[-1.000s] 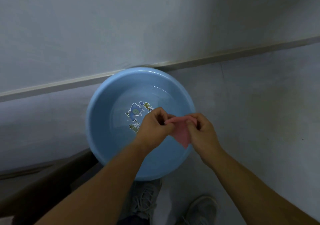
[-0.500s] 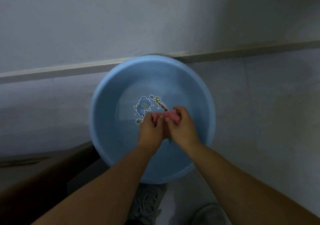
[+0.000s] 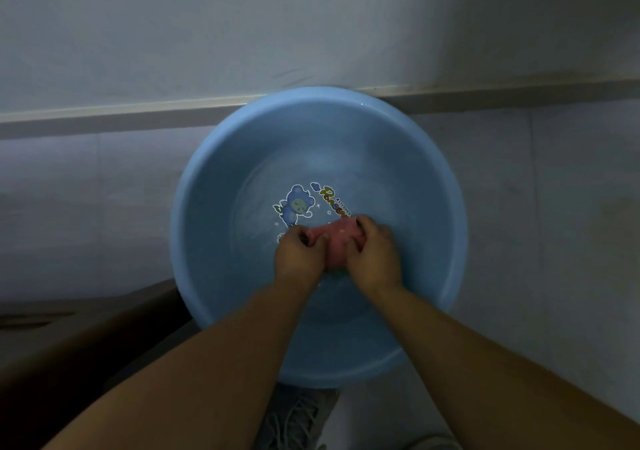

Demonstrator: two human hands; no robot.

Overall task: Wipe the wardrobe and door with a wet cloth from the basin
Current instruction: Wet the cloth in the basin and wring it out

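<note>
Pink bunched cloth (image 3: pixel 341 245) — gripped by left hand (image 3: pixel 300 257) and right hand (image 3: pixel 374 253) — in the round blue plastic basin (image 3: pixel 214 186)

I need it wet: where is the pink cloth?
Head view, centre: the pink cloth sits inside the blue basin, gripped between left hand and right hand.

The cloth (image 3: pixel 341 243) between the fingers (image 3: pixel 369 229) is pink. The basin (image 3: pixel 207 241) all around the fingers is light blue. Just past the fingers, on the basin's bottom, is a picture (image 3: pixel 297 205) of a blue bear with small white stars and many-coloured letters. The wall (image 3: pixel 242 33) far past the fingers is pale grey. The floor (image 3: pixel 554 207) is grey with thin lines. Behind the fingers, a shoe (image 3: pixel 298 418) is grey with pale laces.
</note>
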